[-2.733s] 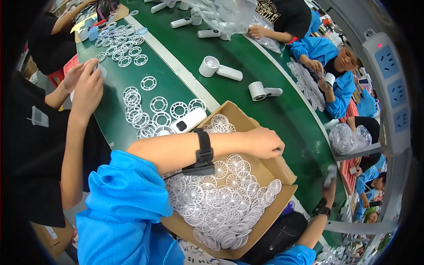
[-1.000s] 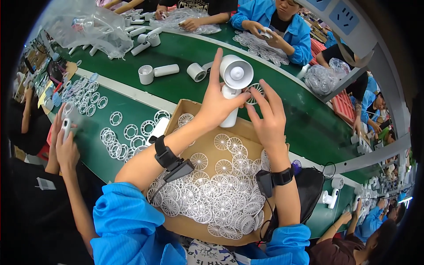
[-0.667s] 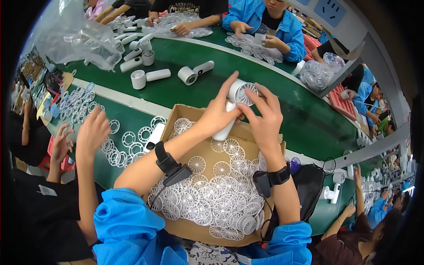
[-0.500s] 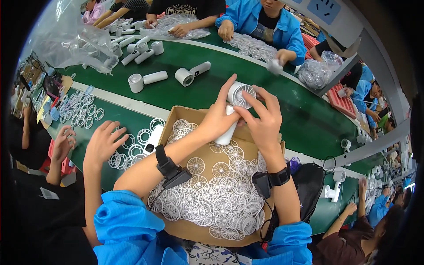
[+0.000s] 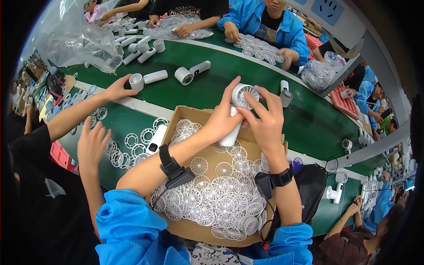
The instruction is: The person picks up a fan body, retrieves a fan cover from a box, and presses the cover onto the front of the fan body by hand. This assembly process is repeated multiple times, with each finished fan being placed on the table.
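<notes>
A white handheld fan (image 5: 229, 138) with a round head is held above the cardboard box (image 5: 189, 115). My left hand (image 5: 224, 115) wraps around it where handle and head meet, with a finger up along the side of the head. On the front of the head sits a white spoked grille (image 5: 241, 97). My right hand (image 5: 270, 115) is closed on the head from the right, its thumb and fingertips touching the grille and rim. Below my forearms, many loose white spoked grilles (image 5: 212, 198) lie piled in the box.
A co-worker's hand (image 5: 120, 88) touches another fan (image 5: 136, 81) on the green conveyor (image 5: 212, 59). White rings (image 5: 132, 140) lie left of the box, and a black bag (image 5: 311, 187) is at its right. A metal post (image 5: 344, 70) rises at the right.
The left co-worker's hand has reached to a fan on the conveyor. Across the belt, a co-worker has set down a fan. My hands stay on the fan, barely shifted.
</notes>
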{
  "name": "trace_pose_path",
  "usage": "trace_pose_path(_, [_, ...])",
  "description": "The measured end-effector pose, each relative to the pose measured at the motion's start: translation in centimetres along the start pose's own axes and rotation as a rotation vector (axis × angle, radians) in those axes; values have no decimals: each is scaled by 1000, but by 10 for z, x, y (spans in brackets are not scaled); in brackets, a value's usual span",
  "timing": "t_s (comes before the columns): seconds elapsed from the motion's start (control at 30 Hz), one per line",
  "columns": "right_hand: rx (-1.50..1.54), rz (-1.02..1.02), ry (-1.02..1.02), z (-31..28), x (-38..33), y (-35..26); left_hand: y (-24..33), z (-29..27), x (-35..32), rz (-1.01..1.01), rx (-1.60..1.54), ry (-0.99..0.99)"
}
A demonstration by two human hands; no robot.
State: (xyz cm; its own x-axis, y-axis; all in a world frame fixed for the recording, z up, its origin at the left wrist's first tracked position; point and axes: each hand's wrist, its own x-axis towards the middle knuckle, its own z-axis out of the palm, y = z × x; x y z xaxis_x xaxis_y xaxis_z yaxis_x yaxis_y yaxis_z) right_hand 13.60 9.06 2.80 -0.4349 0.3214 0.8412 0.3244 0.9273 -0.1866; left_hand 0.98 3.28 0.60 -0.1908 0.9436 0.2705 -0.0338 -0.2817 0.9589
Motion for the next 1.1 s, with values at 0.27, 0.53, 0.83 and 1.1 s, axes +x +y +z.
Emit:
trace_pose_path(0.27, [-29,-1,-20,0,0,-1,1,1,-1,-35,-28,-32])
trace_pose_path(0.53, [847,582,-42,14,-4,-3,12,-11,0,-85,-241,-185])
trace_pose_path(0.83, [1075,807,-146,6,-10,15,19,-10,-5,-139,-76,-245])
trace_pose_path(1.1, [950,1072,-223,-23,-1,66,-31,-40,31,-337,-555,252])
